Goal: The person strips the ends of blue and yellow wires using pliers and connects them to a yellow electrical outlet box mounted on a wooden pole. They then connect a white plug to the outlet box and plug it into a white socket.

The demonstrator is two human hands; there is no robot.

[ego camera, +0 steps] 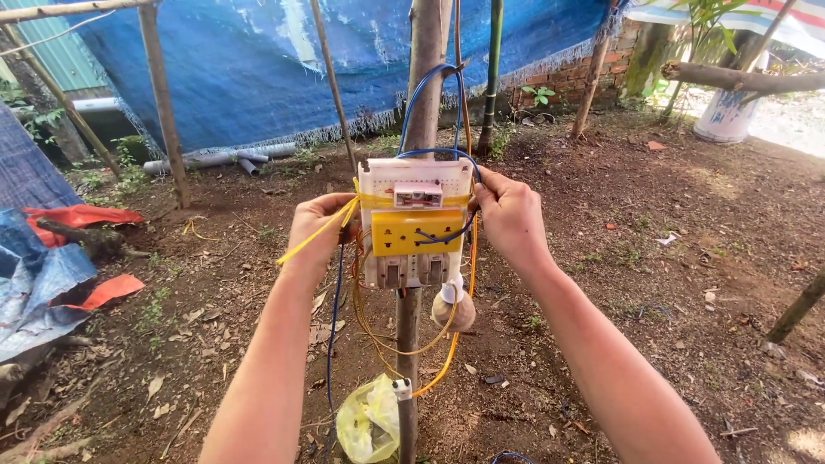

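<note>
Head view, outdoors, bare soil with dry leaves. A white electrical board point(415, 222) is mounted upright on a thin wooden pole point(423, 94) at the centre of the frame. A yellow socket block point(411, 232) sits on the board's middle, with a small white switch unit point(418, 194) just above it.

Left hand point(320, 225): at the board's left edge, fingers curled closed against that edge and around a yellow strap point(311, 236), which runs across the board front and sticks out down-left past the hand.

Right hand point(510, 216): at the board's upper right corner, fingers closed, pinching a blue wire point(432, 82) where it loops over the board top. The same blue wire climbs the pole above the board.

Orange wires point(445, 365) hang in loops below the board. A bulb holder point(453, 307) with a dusty bulb dangles just beneath the board's lower right. A yellow-green plastic bag point(368, 421) lies at the pole's foot.

Background: blue tarpaulin point(258, 69) stretched behind thin stakes, grey pipes point(223, 159) on the ground beneath it, brick wall point(567, 82) at right.
</note>
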